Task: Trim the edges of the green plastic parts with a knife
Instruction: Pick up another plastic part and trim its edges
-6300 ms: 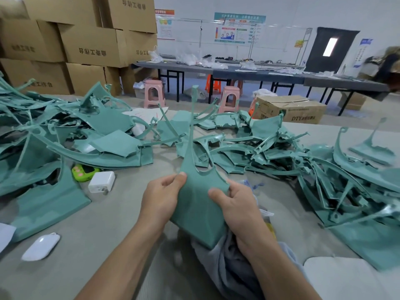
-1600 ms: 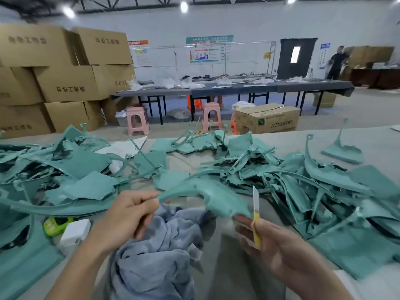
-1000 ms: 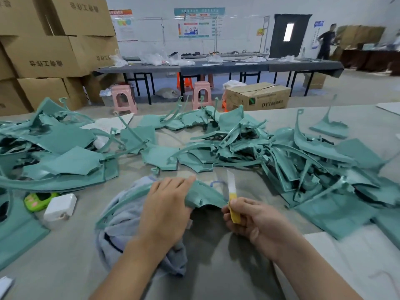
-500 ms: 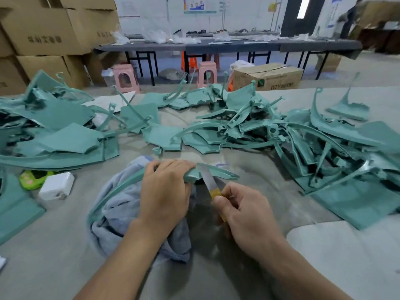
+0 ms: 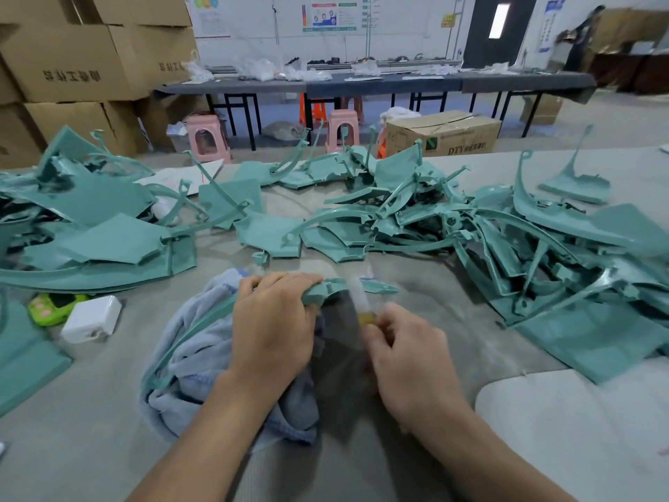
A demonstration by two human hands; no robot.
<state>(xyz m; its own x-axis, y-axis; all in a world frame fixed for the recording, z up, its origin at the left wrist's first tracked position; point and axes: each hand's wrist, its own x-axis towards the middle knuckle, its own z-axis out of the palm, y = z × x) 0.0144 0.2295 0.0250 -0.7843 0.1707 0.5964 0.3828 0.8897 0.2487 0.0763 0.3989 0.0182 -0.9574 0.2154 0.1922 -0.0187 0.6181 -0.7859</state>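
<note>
Left hand fingers curled over green part on cloth, right hand pinching blurred knife w/ blade at part's edge

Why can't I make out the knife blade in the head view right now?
Head view: motion blur smears the right hand and the knife to a pale streak over a yellow patch; the left hand gripping the green part is sharper; wide-angle distortion bends the edges.
</note>
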